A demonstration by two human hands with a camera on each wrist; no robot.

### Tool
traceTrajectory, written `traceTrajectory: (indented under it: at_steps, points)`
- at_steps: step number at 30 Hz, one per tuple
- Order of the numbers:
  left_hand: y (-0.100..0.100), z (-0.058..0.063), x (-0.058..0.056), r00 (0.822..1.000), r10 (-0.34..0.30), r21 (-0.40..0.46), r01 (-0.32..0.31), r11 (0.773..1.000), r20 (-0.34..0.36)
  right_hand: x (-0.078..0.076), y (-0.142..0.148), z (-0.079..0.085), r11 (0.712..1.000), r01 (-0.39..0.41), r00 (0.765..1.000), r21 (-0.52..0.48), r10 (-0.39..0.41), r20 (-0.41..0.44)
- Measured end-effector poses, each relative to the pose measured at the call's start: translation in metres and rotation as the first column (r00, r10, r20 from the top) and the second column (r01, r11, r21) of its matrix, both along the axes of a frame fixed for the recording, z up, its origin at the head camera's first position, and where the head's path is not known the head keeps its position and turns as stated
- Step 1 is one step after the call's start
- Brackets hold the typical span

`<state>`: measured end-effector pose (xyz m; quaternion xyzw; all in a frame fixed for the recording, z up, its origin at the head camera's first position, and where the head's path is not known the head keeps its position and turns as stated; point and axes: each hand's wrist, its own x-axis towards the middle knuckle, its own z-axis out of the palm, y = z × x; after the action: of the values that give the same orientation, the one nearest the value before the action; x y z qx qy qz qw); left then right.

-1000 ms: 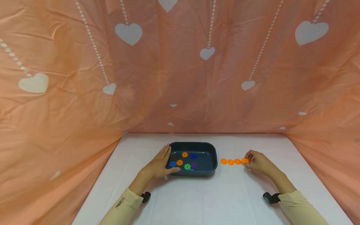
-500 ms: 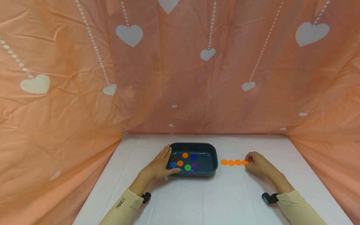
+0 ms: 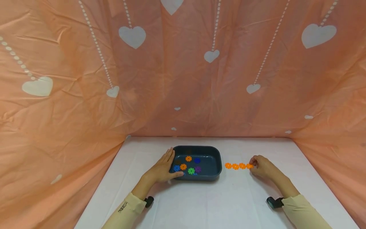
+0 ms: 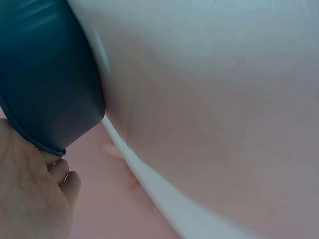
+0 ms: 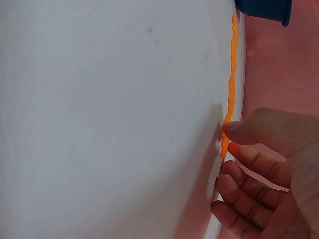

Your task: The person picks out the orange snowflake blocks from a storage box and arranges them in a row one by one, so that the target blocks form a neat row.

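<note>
A dark blue tray (image 3: 210,163) stands on the white table, with several flower-shaped plastic discs inside. My left hand (image 3: 160,168) rests against its left end, fingers straight along the outside and thumb at the near rim; in the left wrist view, the hand (image 4: 32,189) touches the rim. To the right of the tray, several orange flower-shaped discs (image 3: 235,166) lie in a row. With thumb and index finger, my right hand (image 3: 261,167) holds the rightmost orange disc (image 3: 249,166) at the row's end. From the right wrist view, this disc (image 5: 224,149) touches its neighbour; whether they interlock is unclear.
Inside the tray are two orange discs, a green disc (image 3: 191,171), a purple disc (image 3: 198,169) and blue ones (image 3: 176,168). Behind and beside the table (image 3: 197,203) hangs an orange curtain (image 3: 194,79) with white hearts.
My right hand has lowered the end orange disc slightly, so that it sits level with the row. My left hand stays on the tray. The head view has shifted a little.
</note>
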<state>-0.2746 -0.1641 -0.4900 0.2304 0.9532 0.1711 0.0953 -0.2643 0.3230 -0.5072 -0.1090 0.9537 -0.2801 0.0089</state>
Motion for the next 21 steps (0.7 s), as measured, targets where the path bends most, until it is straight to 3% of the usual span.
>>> traceTrajectory:
  at_steps: [7, 14, 21]
  points:
    - [-0.001, -0.001, 0.0, 1.0, -0.005, -0.004, 0.005, 1.0, -0.002, 0.003, -0.001, 0.005, 1.0, -0.018, 1.0, -0.019, 0.018, -0.003]
    - [-0.001, 0.0, -0.002, 1.0, -0.006, -0.002, 0.006, 1.0, -0.006, -0.002, -0.009, 0.008, 0.997, -0.077, 0.982, -0.025, 0.071, -0.177]
    - [0.0, 0.002, -0.001, 1.0, -0.005, 0.011, 0.005, 1.0, 0.004, -0.011, -0.033, 0.02, 0.992, -0.107, 0.972, -0.072, 0.088, -0.22]
